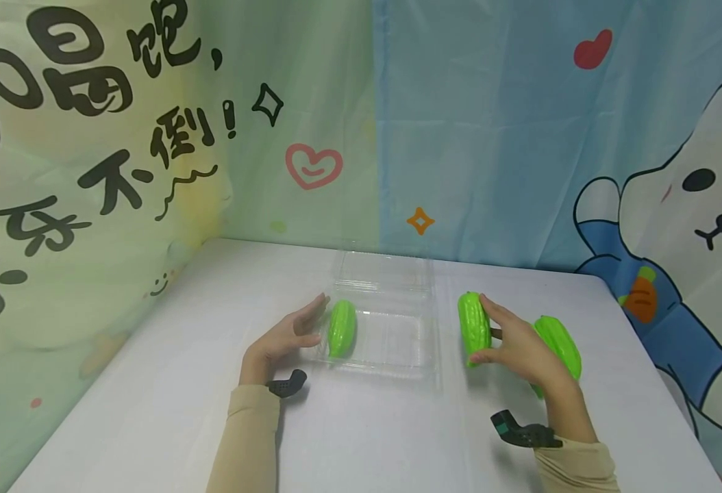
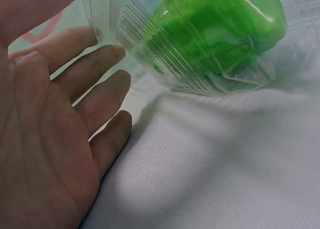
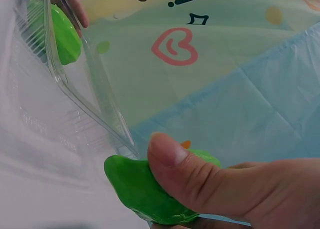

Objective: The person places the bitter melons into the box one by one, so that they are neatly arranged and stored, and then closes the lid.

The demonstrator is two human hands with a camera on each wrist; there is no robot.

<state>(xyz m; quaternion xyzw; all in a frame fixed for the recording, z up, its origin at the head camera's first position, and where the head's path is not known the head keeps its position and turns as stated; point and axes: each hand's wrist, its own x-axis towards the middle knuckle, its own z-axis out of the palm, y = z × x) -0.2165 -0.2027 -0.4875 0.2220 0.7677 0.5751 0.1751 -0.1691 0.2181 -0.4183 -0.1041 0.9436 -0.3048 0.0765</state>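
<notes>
My right hand (image 1: pixel 515 342) grips a bright green ridged gourd (image 1: pixel 475 325) above the white table, right of a clear plastic clamshell box. In the right wrist view the thumb presses on this gourd (image 3: pixel 145 189). The box (image 1: pixel 398 339) lies with its lid (image 1: pixel 386 270) folded back. Another green gourd (image 1: pixel 342 329) rests lengthwise at the left inside it. My left hand (image 1: pixel 287 339) stands beside the box's left wall, fingers extended and holding nothing. In the left wrist view, the fingers (image 2: pixel 107 91) are close to the ridged plastic wall; whether they touch it I cannot tell.
Another green gourd (image 1: pixel 559 346) lies on the white table (image 1: pixel 361 431) behind my right hand. A green bit shows under the wrist; I cannot tell if it is a separate gourd. A printed cloth backdrop (image 1: pixel 459 137) hangs along the back and sides.
</notes>
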